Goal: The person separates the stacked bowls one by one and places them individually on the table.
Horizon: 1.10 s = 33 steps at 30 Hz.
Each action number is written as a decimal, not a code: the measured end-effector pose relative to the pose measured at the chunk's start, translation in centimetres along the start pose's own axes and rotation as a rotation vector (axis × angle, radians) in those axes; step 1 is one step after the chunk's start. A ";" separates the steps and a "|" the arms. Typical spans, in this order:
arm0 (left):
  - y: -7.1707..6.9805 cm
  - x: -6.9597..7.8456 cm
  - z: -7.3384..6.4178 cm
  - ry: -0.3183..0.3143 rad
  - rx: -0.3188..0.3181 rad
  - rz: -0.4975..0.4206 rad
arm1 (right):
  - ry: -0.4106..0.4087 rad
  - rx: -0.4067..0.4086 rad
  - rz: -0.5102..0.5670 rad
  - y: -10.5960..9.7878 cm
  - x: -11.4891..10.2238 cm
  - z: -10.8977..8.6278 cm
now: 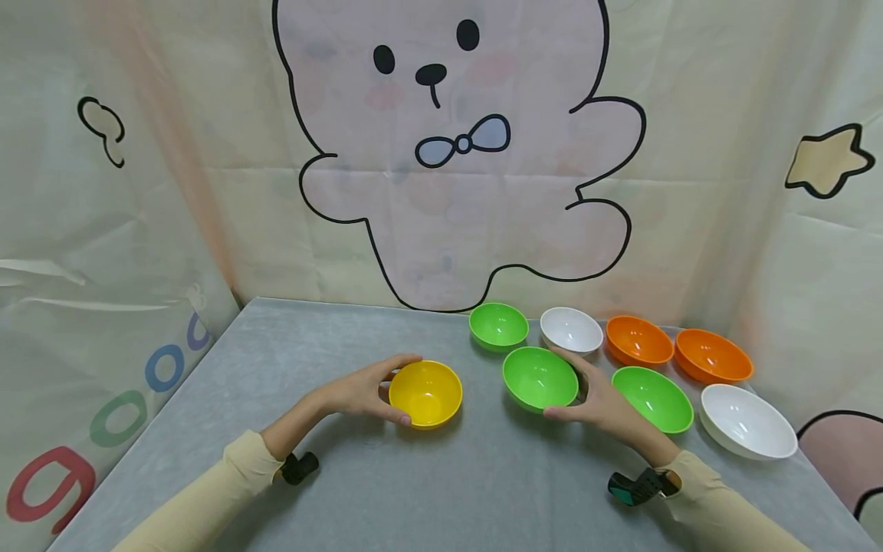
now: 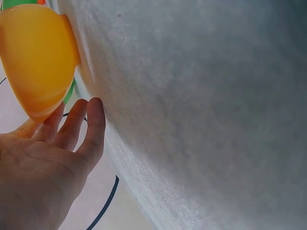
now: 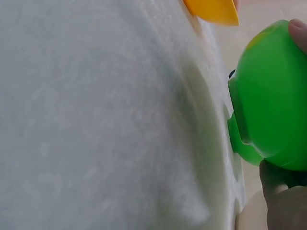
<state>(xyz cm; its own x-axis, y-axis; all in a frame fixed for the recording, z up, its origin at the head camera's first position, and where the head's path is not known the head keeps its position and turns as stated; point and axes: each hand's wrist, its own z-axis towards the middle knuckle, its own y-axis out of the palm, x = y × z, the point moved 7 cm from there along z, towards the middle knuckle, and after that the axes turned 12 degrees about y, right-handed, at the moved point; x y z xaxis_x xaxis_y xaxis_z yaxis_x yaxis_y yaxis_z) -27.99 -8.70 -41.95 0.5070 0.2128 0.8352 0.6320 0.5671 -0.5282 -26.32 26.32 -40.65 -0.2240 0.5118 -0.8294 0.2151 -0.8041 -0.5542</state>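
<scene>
A yellow bowl (image 1: pixel 425 394) stands at the middle of the grey table, and my left hand (image 1: pixel 367 389) grips its left side, thumb at the near rim and index finger at the far rim. In the left wrist view the fingers (image 2: pixel 91 129) reach up to the bowl's wall. My right hand (image 1: pixel 599 399) holds a green bowl (image 1: pixel 540 379) from the right, thumb near and fingers at the far rim. The right wrist view shows this green bowl (image 3: pixel 278 100) raised off the cloth, its base apart from the surface. Both bowls face mouth up.
Behind the held green bowl sit another green bowl (image 1: pixel 499 327) and a white bowl (image 1: pixel 571 330). To the right stand two orange bowls (image 1: pixel 638 341), a third green bowl (image 1: pixel 652 399) and a larger white bowl (image 1: pixel 748 422). A printed curtain (image 1: pixel 441 230) hangs behind the table (image 1: pixel 428 491).
</scene>
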 end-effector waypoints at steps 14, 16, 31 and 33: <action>0.0 0.2 0.2 -0.007 -0.004 -0.001 | 0.102 0.073 -0.071 -1.0 1.0 -1.2; 0.0 0.2 0.2 -0.006 -0.004 -0.001 | 0.111 0.077 -0.083 -1.1 1.0 -1.4; 0.1 0.2 0.2 -0.017 -0.013 0.003 | 0.167 0.111 -0.129 -1.5 1.5 -2.4; 0.1 0.3 0.2 -0.015 -0.014 0.006 | 0.172 0.116 -0.117 -1.5 1.6 -2.4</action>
<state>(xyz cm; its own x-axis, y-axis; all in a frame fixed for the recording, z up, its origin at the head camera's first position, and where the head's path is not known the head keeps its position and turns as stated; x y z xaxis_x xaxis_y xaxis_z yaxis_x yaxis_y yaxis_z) -27.90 -8.45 -41.74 0.5017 0.2282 0.8344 0.6371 0.5550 -0.5349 -24.71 29.06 -41.35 -0.0734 0.6395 -0.7653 0.0846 -0.7606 -0.6437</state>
